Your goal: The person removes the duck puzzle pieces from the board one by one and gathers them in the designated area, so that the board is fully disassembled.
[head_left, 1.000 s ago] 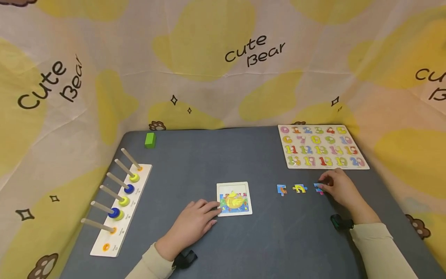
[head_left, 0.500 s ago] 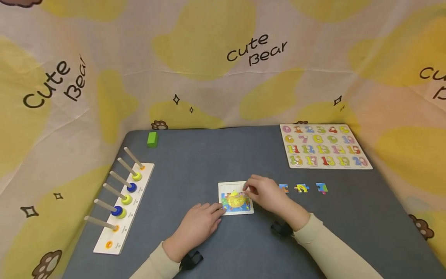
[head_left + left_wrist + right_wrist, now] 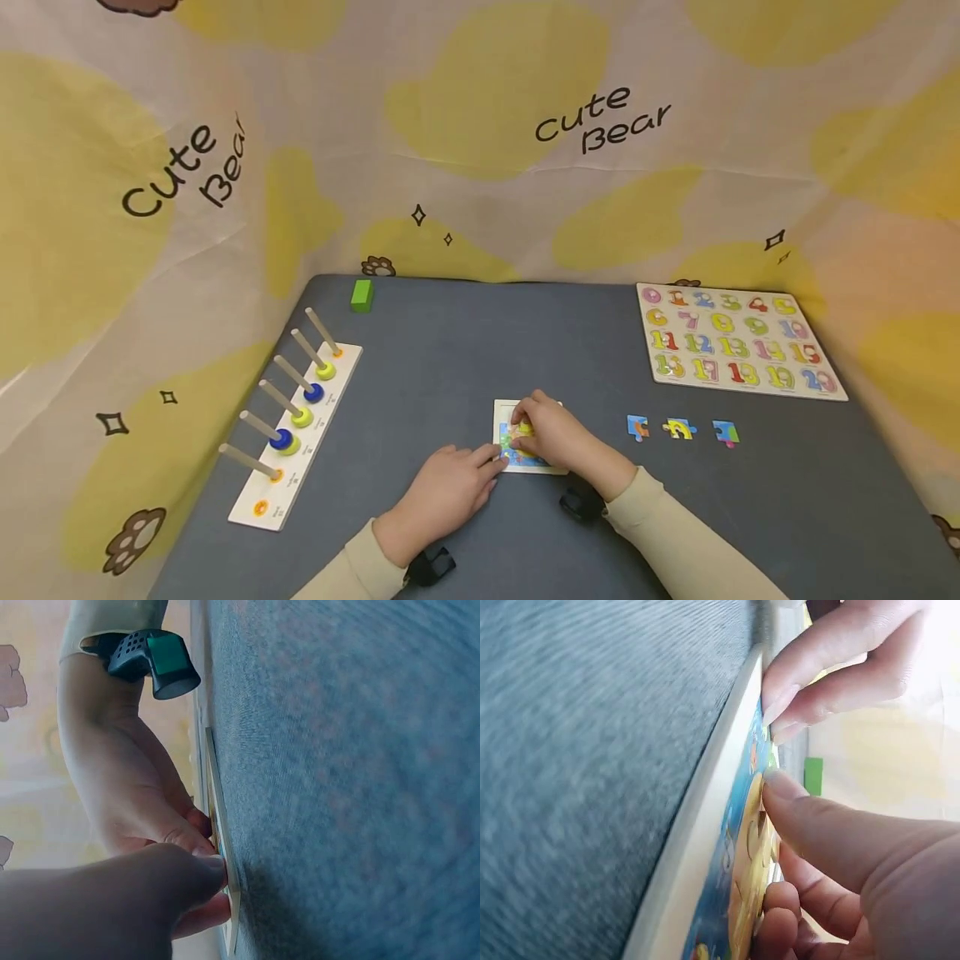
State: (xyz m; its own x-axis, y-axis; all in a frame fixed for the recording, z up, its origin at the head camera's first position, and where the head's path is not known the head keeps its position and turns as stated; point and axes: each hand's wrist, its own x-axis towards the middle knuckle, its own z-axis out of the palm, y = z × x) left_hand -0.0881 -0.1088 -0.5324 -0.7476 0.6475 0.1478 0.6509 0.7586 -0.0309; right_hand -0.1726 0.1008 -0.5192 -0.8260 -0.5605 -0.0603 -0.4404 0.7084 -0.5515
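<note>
Right hand [image 3: 561,435] on puzzle [image 3: 739,889] — left hand [image 3: 444,493] (at edge)

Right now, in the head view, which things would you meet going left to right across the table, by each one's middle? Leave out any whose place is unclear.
White peg board, green block, left hand, puzzle tray, right hand, blue-and-orange puzzle piece, yellow-and-blue puzzle piece, blue-and-green puzzle piece.

To my far right lies a number board [image 3: 742,342]; left, a peg board [image 3: 308,442]; far left, a green block [image 3: 362,296]. Printed cloth [image 3: 480,125] hangs beyond.
</note>
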